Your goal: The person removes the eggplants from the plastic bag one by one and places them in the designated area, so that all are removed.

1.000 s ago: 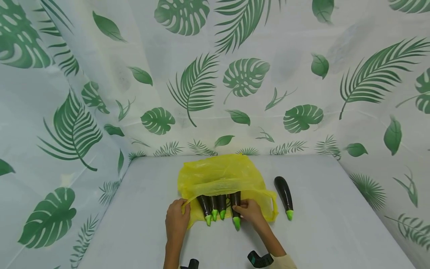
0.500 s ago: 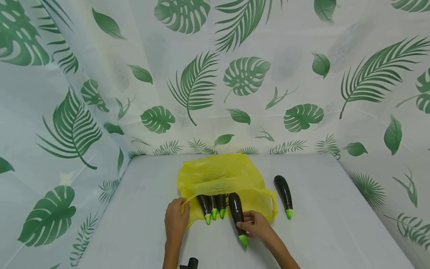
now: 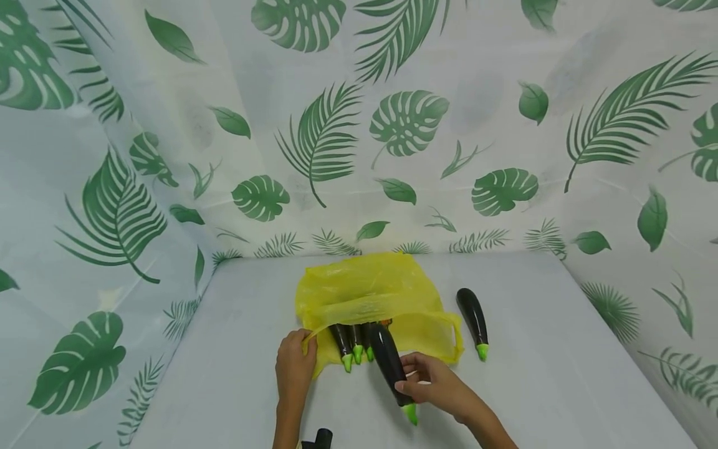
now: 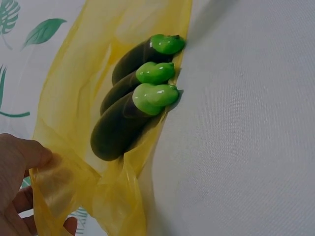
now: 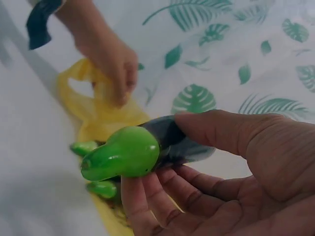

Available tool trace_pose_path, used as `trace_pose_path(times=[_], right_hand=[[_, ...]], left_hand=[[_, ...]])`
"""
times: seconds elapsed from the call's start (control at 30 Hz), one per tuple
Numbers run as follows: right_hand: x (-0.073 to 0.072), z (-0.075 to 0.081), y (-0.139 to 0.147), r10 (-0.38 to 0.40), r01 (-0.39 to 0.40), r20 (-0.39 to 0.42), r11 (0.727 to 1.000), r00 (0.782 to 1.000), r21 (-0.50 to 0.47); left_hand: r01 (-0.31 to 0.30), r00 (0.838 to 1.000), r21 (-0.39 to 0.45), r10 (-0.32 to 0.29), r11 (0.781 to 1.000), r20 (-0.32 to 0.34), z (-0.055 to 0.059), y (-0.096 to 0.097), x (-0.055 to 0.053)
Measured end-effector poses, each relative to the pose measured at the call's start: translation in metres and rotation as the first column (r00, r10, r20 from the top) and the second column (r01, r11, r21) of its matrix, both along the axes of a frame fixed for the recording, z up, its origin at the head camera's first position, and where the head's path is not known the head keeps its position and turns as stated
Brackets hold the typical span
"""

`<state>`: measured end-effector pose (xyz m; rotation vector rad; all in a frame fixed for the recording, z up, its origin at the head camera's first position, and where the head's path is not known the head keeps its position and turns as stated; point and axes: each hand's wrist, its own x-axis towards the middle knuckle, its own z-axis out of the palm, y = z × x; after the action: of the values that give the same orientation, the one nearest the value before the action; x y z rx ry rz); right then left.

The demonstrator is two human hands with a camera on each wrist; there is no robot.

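My right hand [image 3: 437, 383] holds a dark eggplant [image 3: 387, 355] with a green stem, thumb on one side and fingers on the other. In the right wrist view the held eggplant [image 5: 170, 140] points its green end toward the camera. My left hand [image 3: 295, 362] pinches the rim of a yellow plastic bag [image 3: 370, 280] at its left corner. Inside the bag's mouth lie three more eggplants [image 4: 123, 125], side by side, green stems at the bag's edge. Their far ends are covered by the bag in the head view. The held eggplant overlaps the rightmost of them there.
Another eggplant [image 3: 473, 321] lies by itself on the white table [image 3: 533, 386], right of the bag. A leaf-patterned sheet [image 3: 348, 156] hangs behind the table and along its sides. A dark device [image 3: 320, 438] shows near my left wrist.
My right hand has drawn the eggplant out of the bag's mouth toward me, and its dark end has swung left. The left hand keeps its place on the bag's rim.
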<state>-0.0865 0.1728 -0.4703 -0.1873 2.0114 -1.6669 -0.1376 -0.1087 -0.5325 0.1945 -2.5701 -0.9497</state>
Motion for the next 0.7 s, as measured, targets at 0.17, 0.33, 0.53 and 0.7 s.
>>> trace_pose_path(times=[0.17,0.33,0.53,0.7], right_hand=[[-0.004,0.021,0.011,-0.031,0.029,-0.083,0.999,0.996,-0.026],[-0.01,0.032,0.032,-0.186,0.192,-0.156,0.981,0.97,0.027],[-0.016,0.037,0.065,-0.372,0.395,-0.184,0.913,0.91,0.105],[-0.021,0.029,0.09,-0.455,0.492,-0.207,0.851,0.866,0.186]], left_hand=[[-0.003,1.0,-0.001,0.003,1.0,0.007,0.002,0.001,-0.001],[-0.009,1.0,0.0,0.009,1.0,0.014,0.002,0.001,0.001],[-0.012,1.0,-0.003,0.012,1.0,0.017,0.001,0.001,0.0],[-0.007,1.0,-0.011,0.007,1.0,-0.006,0.002,0.001,0.001]])
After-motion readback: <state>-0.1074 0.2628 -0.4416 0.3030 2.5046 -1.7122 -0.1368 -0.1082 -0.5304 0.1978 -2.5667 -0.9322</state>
